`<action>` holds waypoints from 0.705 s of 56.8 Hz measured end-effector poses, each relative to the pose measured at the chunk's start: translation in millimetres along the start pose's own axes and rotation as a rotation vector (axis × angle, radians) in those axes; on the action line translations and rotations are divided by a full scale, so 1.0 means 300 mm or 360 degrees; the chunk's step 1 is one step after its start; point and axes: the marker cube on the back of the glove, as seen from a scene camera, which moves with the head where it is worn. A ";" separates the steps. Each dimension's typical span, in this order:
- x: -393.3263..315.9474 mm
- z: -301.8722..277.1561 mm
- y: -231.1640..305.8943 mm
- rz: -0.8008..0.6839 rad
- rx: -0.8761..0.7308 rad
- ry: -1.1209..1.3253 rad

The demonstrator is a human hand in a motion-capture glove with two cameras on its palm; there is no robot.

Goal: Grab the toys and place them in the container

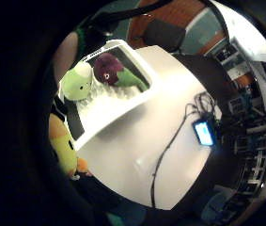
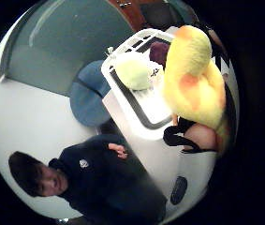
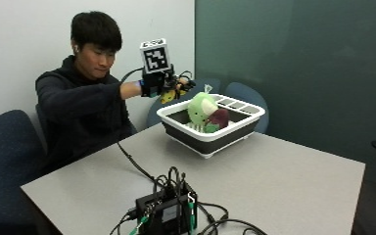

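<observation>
Carry step: the right hand [image 3: 164,84], upper centre of frame, clutches the yellow toy [image 2: 194,77] beside the bin [image 3: 240,126], two toys inside. Next: over the rim, let go.

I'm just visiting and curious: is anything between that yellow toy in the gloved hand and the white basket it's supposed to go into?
Nothing visible blocks the way. The right hand holds the yellow toy in the air beside the container, whose top is open. A green toy and a purple toy already lie inside, with bare floor left next to them.
</observation>
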 end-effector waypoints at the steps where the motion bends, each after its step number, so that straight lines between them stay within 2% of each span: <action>1: -0.010 0.011 -0.016 0.0006 -0.0004 0.0020; 9: -0.069 0.106 -0.084 -0.0027 -0.0119 0.0155; 15: -0.044 0.136 -0.083 0.0063 -0.0368 0.0293; 18: -0.028 0.125 -0.063 0.0070 -0.0512 0.0245; 21: 0.005 0.081 -0.035 0.0070 -0.0553 0.0079; 27: 0.237 -0.109 -0.009 0.0316 -0.0257 -0.0282; 30: 0.293 -0.166 0.051 0.0299 -0.0083 -0.0340; 35: 0.284 -0.189 0.256 0.0070 0.0244 -0.0293; 40: 0.451 -0.199 0.382 0.0154 0.0609 0.0043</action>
